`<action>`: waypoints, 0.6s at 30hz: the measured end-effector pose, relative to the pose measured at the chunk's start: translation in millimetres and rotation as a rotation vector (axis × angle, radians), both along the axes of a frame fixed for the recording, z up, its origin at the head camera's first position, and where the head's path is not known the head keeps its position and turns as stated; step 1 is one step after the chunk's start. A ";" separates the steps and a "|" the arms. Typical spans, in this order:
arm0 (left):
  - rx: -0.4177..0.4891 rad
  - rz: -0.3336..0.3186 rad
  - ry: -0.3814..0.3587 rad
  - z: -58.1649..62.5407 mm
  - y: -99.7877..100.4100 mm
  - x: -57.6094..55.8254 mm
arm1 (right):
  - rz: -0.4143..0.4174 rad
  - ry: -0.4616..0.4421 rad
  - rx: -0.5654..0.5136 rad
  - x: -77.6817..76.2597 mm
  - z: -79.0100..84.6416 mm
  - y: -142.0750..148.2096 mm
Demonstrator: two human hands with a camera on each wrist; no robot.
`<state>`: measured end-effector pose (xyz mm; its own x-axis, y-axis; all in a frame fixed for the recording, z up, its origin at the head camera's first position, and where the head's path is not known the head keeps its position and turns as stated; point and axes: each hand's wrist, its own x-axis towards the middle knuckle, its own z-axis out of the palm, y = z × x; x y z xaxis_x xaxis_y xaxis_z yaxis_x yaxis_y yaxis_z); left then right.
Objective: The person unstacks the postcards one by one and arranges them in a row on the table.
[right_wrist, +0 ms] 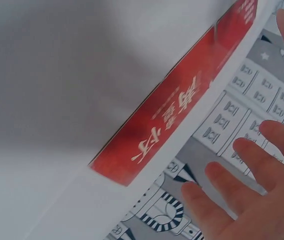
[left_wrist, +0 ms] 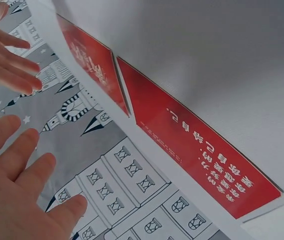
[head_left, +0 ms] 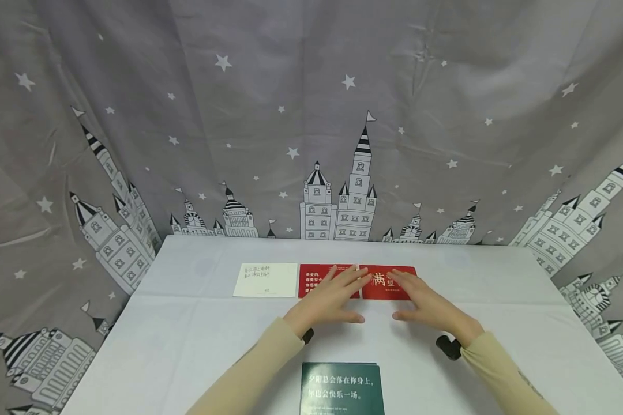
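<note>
Two red cards lie side by side at the far part of the white table. Over the left red card (head_left: 311, 275) my left hand (head_left: 329, 298) hovers, fingers spread and holding nothing. My right hand (head_left: 427, 304) is above the right red card (head_left: 389, 293), its fingers also apart with nothing in them. Both hands partly cover the cards in the head view. The wrist views show the left hand (left_wrist: 24, 185) and the right hand (right_wrist: 254, 185) raised off the tabletop. A cream card with handwriting (head_left: 266, 280) lies left of the red ones.
Near the front edge of the white table (head_left: 197, 340) lies a dark green card (head_left: 341, 387) with white writing, apparently on top of another. A grey curtain (head_left: 249, 86) with castles and stars hangs behind the table and along its sides.
</note>
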<state>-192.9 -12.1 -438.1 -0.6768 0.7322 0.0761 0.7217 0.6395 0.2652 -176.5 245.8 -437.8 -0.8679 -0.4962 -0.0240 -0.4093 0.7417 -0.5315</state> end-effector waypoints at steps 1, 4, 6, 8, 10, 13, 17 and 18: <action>0.009 0.003 -0.003 0.3 -1.7 1.9 | 0.003 -0.001 -0.003 2.1 0.6 -1.0; 0.041 0.009 -0.010 2.0 -7.3 8.2 | 0.009 0.000 -0.010 7.9 2.3 -4.1; 0.061 0.011 -0.015 2.8 -10.9 12.1 | 0.016 0.007 -0.017 11.3 3.4 -6.8; 0.072 0.012 -0.016 4.1 -14.6 16.7 | 0.023 0.014 -0.023 14.6 4.7 -9.4; 0.080 0.012 -0.012 4.7 -17.8 20.9 | 0.033 0.021 -0.026 18.1 6.0 -12.2; 0.092 0.013 -0.013 6.3 -22.1 27.9 | 0.042 0.029 -0.023 24.3 8.4 -16.0; 0.119 0.015 -0.012 7.2 -27.7 37.2 | 0.056 0.039 -0.029 32.2 10.3 -20.1; 0.128 0.013 -0.009 7.0 -29.1 39.4 | 0.058 0.041 -0.031 33.9 10.6 -20.9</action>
<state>-153.5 -41.2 -431.1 -0.6870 0.7083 0.1623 0.7110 0.6090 0.3517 -142.6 224.9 -427.2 -0.8378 -0.5454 0.0270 -0.4729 0.6999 -0.5353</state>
